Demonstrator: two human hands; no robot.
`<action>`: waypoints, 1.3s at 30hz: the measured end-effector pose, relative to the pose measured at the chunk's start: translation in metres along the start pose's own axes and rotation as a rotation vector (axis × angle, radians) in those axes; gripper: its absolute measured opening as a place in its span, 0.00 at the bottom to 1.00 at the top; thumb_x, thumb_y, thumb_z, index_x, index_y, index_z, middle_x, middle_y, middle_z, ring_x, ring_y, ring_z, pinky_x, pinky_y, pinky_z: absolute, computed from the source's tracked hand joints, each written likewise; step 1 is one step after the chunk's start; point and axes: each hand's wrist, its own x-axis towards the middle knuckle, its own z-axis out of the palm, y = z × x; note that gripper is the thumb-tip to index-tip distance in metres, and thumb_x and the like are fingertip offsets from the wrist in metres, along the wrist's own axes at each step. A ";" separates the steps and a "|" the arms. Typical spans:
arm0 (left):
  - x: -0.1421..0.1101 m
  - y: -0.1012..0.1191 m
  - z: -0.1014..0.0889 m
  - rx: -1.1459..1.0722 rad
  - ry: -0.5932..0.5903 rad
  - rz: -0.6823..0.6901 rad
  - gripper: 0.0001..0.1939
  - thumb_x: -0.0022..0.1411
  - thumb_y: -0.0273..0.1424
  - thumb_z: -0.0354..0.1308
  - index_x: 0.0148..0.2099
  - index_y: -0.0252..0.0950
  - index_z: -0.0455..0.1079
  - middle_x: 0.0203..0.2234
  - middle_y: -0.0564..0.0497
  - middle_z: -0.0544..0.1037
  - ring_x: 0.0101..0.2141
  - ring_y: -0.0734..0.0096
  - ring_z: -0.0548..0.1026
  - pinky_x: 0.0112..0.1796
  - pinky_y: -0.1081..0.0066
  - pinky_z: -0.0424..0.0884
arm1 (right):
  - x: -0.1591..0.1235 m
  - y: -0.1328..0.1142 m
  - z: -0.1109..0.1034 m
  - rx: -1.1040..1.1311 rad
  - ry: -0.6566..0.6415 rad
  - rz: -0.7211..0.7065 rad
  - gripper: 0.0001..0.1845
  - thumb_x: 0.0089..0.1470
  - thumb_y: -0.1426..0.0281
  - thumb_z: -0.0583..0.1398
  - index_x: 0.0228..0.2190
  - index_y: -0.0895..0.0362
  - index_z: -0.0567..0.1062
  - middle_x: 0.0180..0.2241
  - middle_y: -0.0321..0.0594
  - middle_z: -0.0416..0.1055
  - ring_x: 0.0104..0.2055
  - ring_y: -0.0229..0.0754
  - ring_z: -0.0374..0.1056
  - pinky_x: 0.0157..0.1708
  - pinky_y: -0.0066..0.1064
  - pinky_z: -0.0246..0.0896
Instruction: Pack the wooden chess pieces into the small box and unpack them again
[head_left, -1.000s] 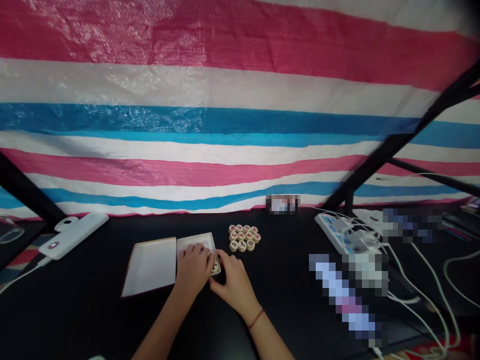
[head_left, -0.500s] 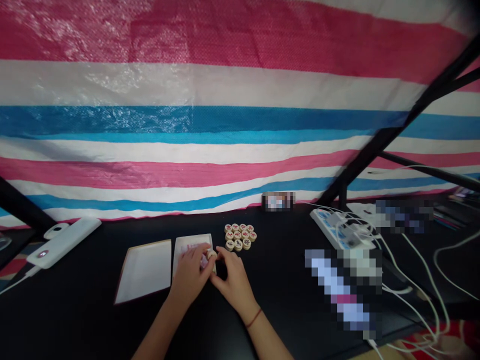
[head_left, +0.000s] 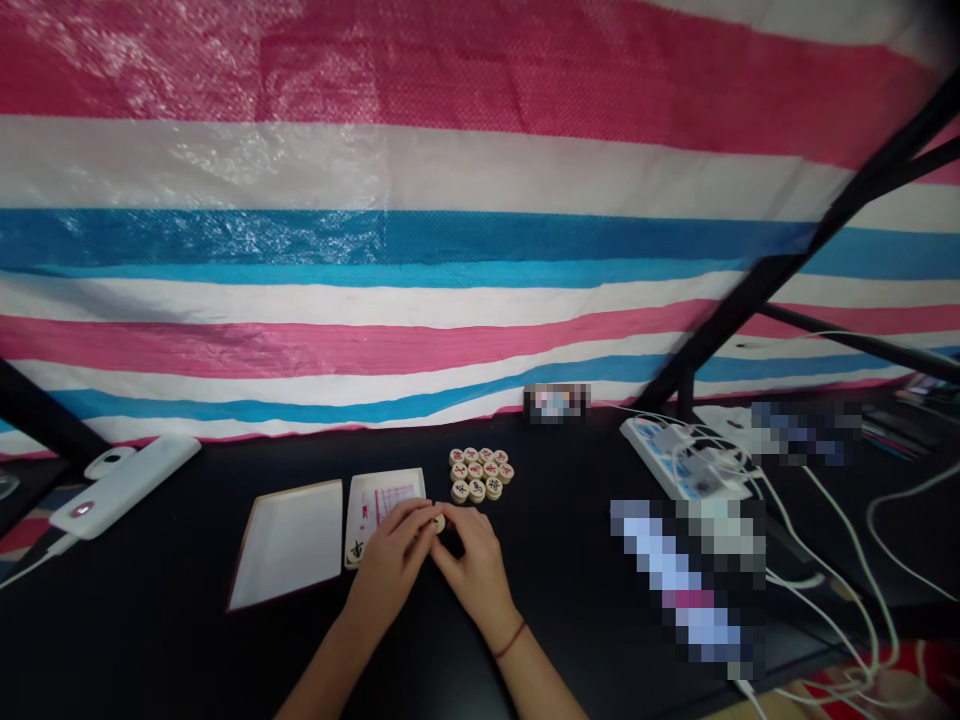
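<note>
A round Chinese chess piece [head_left: 439, 523] sits between the fingertips of both hands, above the right side of the open box. My left hand [head_left: 396, 550] pinches it from the left, its fingers over the box. From the right, my right hand [head_left: 474, 562] has its thumb and fingertips closed at the same piece. The shallow white box [head_left: 409, 474] holds a printed sheet [head_left: 375, 505] and a piece with a black character [head_left: 356, 550] at its lower left; the hand hides the rest. Behind my hands stand rows of stacked chess pieces [head_left: 476, 472], some red, some black.
The white-lined box lid [head_left: 289, 545] lies left of the box on the black table [head_left: 420, 660]. A white elongated device [head_left: 131, 485] is at the far left. A power strip [head_left: 660, 455] with tangled white cables stands right, near blurred items. Striped sheeting [head_left: 375, 300] hangs behind.
My left hand has moved right and slightly down with the chess piece, uncovering more of the box, its sheet and a black-lettered piece. My right hand has shifted slightly and meets it at the piece.
</note>
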 end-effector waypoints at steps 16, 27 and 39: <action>-0.001 -0.013 -0.013 -0.014 0.129 -0.164 0.15 0.62 0.34 0.53 0.50 0.41 0.70 0.48 0.46 0.76 0.30 0.73 0.76 0.33 0.71 0.76 | 0.005 0.028 -0.027 -0.088 0.409 0.185 0.16 0.56 0.66 0.57 0.45 0.57 0.75 0.41 0.47 0.71 0.43 0.46 0.69 0.43 0.39 0.66; -0.001 -0.014 -0.017 -0.049 0.138 -0.241 0.15 0.62 0.37 0.52 0.50 0.41 0.69 0.46 0.47 0.75 0.29 0.74 0.74 0.30 0.72 0.75 | -0.003 0.081 -0.048 -0.305 0.338 0.522 0.24 0.53 0.55 0.53 0.39 0.61 0.77 0.36 0.52 0.74 0.39 0.52 0.67 0.42 0.41 0.61; -0.001 -0.017 -0.017 -0.039 0.148 -0.237 0.15 0.62 0.36 0.53 0.50 0.41 0.69 0.43 0.48 0.75 0.28 0.75 0.74 0.30 0.72 0.76 | -0.006 0.087 -0.043 -0.392 0.267 0.488 0.19 0.52 0.59 0.54 0.38 0.58 0.76 0.35 0.47 0.75 0.37 0.50 0.65 0.37 0.39 0.59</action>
